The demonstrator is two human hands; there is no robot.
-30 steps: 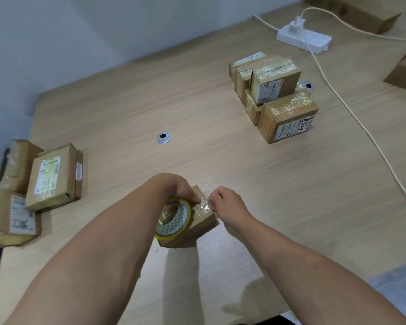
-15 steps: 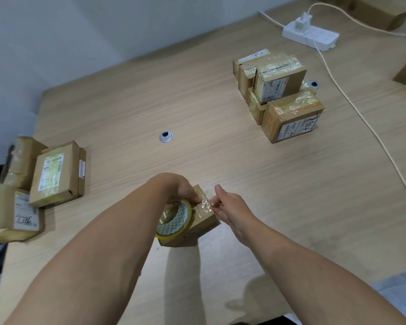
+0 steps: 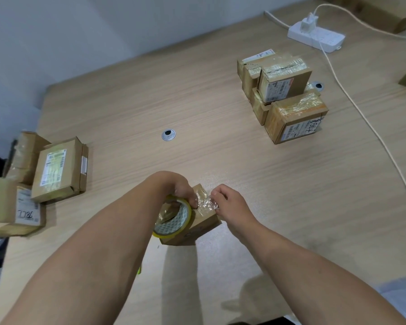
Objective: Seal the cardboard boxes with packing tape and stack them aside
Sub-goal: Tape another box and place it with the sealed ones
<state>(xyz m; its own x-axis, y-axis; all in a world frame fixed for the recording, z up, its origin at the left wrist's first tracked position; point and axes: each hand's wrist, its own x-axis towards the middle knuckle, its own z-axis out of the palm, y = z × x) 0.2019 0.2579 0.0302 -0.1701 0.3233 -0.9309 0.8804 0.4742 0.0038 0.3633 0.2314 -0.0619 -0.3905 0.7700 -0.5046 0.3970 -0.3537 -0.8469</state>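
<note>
A small cardboard box [image 3: 203,225] is held tilted just above the wooden table [image 3: 220,160], near its front edge. My left hand [image 3: 177,188] grips a roll of clear packing tape [image 3: 174,220] with a yellow rim, pressed against the box's left side. A strip of tape [image 3: 205,202] runs from the roll across the top of the box. My right hand [image 3: 230,205] pinches the crinkled free end of that strip at the box's right edge. A stack of several taped boxes [image 3: 284,95] stands at the far right.
Several boxes [image 3: 56,171] lie at the table's left edge. A white power strip [image 3: 317,36] with a plugged charger sits at the far right, and its cable [image 3: 361,113] runs down the right side. Two round cable grommets [image 3: 168,134] are set in the tabletop.
My right hand has shifted slightly right, pulling the tape end across the box top. The left hand and roll have stayed in place.
</note>
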